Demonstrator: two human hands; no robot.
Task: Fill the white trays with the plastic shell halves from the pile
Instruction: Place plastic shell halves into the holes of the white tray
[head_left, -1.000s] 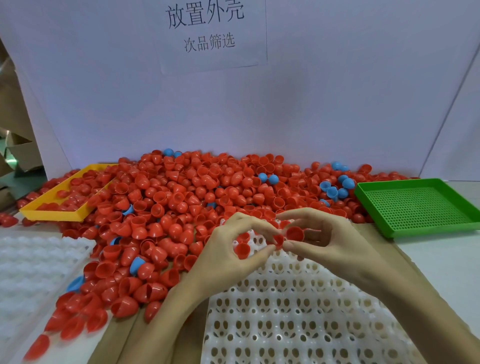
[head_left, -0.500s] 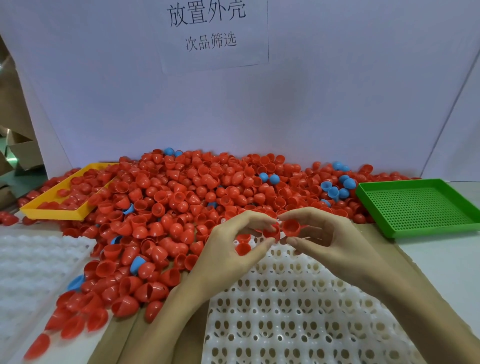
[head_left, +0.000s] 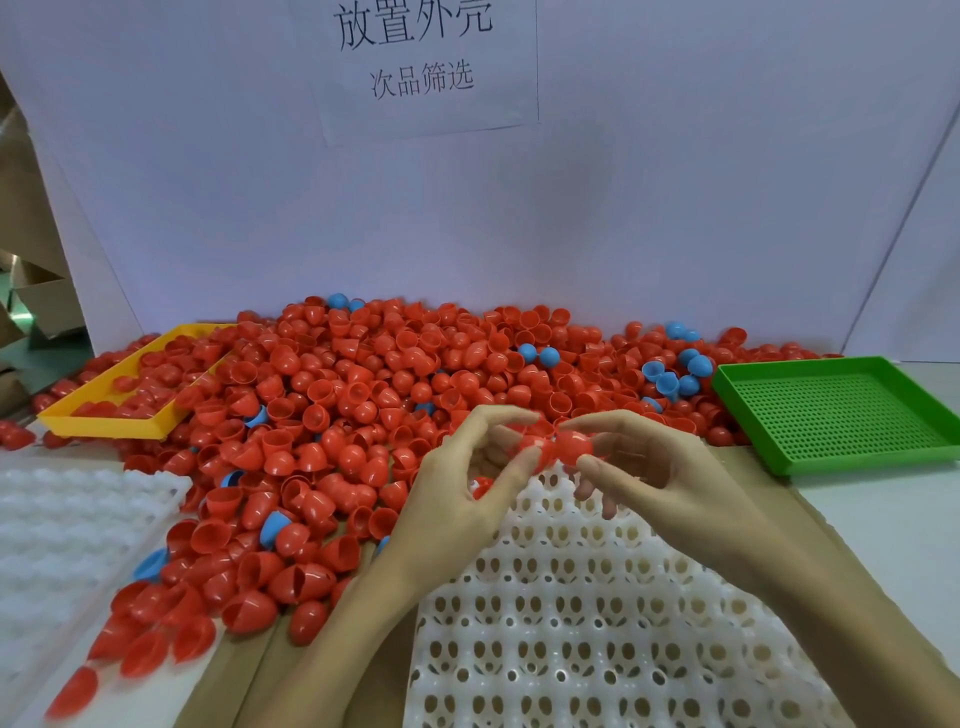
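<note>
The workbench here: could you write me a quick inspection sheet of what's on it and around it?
Surface: pale tabletop with brown cardboard under the near tray.
Job's things: large pile of red shells; white tray in front, nearly all pockets empty; second white tray at left.
Clutter: a few blue shells mixed in; yellow tray partly buried; green tray holding nothing.
Hands: left hand and right hand each pinch a red shell above the front tray's far edge.
Cables: nothing seen.
Surroundings: white backdrop with a printed paper sign; cardboard boxes at far left.
</note>
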